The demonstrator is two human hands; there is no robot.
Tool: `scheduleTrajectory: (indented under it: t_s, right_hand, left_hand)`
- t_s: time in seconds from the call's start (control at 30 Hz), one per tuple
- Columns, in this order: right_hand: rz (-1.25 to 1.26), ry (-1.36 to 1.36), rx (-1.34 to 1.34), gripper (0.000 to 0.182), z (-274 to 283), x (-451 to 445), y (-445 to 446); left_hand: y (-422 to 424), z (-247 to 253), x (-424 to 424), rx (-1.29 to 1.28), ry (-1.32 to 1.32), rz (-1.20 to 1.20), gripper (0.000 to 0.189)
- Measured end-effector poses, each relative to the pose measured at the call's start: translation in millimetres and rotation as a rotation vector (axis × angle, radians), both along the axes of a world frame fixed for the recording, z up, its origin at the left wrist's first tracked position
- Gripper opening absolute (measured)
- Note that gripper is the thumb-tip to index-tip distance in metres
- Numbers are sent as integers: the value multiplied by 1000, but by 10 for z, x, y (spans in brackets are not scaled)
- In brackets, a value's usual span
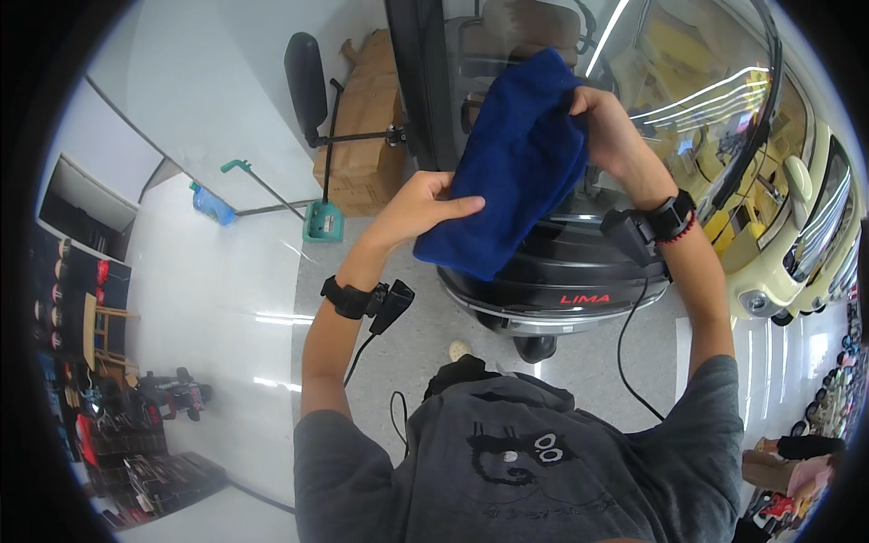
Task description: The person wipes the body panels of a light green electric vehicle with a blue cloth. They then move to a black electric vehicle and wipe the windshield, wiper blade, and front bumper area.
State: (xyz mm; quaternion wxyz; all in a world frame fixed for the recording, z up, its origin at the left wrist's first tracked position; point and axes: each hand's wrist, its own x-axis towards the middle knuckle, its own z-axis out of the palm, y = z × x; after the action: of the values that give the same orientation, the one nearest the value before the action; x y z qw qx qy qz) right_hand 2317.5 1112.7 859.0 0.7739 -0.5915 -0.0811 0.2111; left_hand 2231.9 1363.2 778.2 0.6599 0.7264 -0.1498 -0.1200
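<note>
A folded dark blue cloth (512, 170) is held up between both hands, over the black front of a small vehicle (543, 261). My left hand (431, 203) grips its lower left edge, thumb on top and the fingers behind it. At its upper right edge, my right hand (607, 129) pinches the cloth between thumb and fingers. Behind the cloth lies the vehicle's clear windshield (665, 136), with a brown seat (536, 27) showing through. Part of the windshield and front is hidden by the cloth.
A side mirror (305, 88) sticks out at the left. Beyond it stand cardboard boxes (366, 115) and a green dustpan (324, 222); a blue-tinted plastic bottle (212, 203) lies by the wall. Cream-coloured vehicles (767, 271) stand at right. People (794, 468) are at the lower right.
</note>
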Motion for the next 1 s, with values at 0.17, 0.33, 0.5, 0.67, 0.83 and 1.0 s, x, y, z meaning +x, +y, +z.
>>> scheduleTrajectory:
  t_s: [0.17,0.33,0.5,0.67,0.83,1.0]
  right_hand:
    - [-90,-235,-317,13,219,-368,-176]
    - [62,-36,-188,14,375,-840,-196]
    - [127,155,18,13,14,-657,-386]
    - [23,197,71,13,-388,-543,-501]
    - [128,34,36,31,-535,-756,-630]
    - [23,-731,-716,44,-1002,-1134,-631]
  left_hand:
    - [-144,137,-89,1,84,167,36]
    - [-202,5,-257,54,-105,120,38]
    - [-197,199,-553,-42,-229,5,32]
    - [-191,338,-676,183,-407,-48,30]
    - [-263,354,-922,147,-145,-108,30]
    - [-393,498,-1147,30,-155,-94,39]
